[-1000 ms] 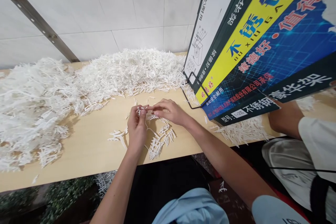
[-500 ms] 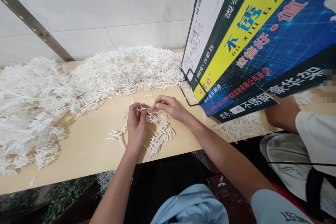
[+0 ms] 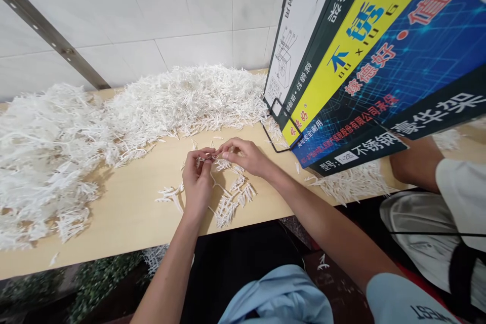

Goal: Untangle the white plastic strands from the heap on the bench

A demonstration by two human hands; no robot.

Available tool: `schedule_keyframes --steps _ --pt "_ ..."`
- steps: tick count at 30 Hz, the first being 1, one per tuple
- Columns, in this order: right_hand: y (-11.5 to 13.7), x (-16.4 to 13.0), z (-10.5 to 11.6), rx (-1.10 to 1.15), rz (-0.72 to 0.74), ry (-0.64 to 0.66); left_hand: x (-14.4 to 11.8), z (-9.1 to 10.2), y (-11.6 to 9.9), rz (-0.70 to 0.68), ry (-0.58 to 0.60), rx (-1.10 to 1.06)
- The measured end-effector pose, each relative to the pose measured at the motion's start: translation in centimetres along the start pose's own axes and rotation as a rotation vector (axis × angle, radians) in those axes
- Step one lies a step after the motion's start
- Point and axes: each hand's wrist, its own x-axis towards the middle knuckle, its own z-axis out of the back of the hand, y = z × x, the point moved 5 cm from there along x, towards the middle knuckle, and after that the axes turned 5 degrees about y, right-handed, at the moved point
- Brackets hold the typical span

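Both hands meet over the table, left hand and right hand fingertips pinched shut on one thin, spiky white plastic sprig. More sprigs lie loose at 6 o'clock.

The white piece pinched between my left hand and right hand was too small to make out. The printed box ran past the picture's top and right edges, hiding the table's far right corner.
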Motion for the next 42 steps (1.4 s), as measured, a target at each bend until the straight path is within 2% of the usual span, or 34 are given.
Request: schedule_keyframes --steps 3,6,11,15,20,23,26,29,33,34,36,39,42 --pt "0.7 0.2 -0.4 -0.117 0.130 0.053 -0.1 0.0 -0.5 -0.087 -0.028 -0.038" --pt "1.1 0.1 -0.6 -0.073 0.191 0.050 0.0 -0.2 -0.7 -0.136 -0.021 -0.065" --pt "0.7 -0.6 -0.2 0.054 0.053 -0.110 -0.1 -0.6 -0.8 -0.085 0.031 -0.042" --pt "0.1 -0.7 -0.3 0.087 -0.056 -0.122 -0.5 -0.2 -0.4 0.035 -0.004 0.143" --pt "-0.7 -0.1 0.2 0.237 -0.086 -0.147 -0.5 -0.1 0.2 0.173 0.058 0.334" --pt "-1.1 0.2 0.4 0.378 -0.140 -0.122 -0.5 -0.4 0.3 0.214 0.156 0.362" --pt "-1.5 0.2 0.4 0.413 -0.174 -0.111 -0.4 -1.1 0.3 0.233 0.290 0.388" --pt "-2.5 0.1 0.8 0.383 -0.174 -0.258 -0.2 -1.4 0.4 0.219 0.341 0.439" --pt "-4.4 -0.3 2.6 0.422 -0.195 -0.600 -0.2 -1.6 0.5 0.191 0.381 0.467" --pt "-4.5 -0.3 2.9 0.424 -0.194 -0.645 -0.3 -1.5 0.6 0.197 0.370 0.456" --pt "-3.9 0.1 3.0 0.336 -0.158 -0.577 -0.4 -0.9 0.7 0.218 0.283 0.406" --pt "-1.7 0.7 1.8 0.141 -0.026 -0.302 -0.6 0.0 0.9 0.239 0.135 0.340" --pt "-0.7 0.6 0.5 0.104 0.008 -0.081 -0.6 0.1 1.0 0.237 0.117 0.344"
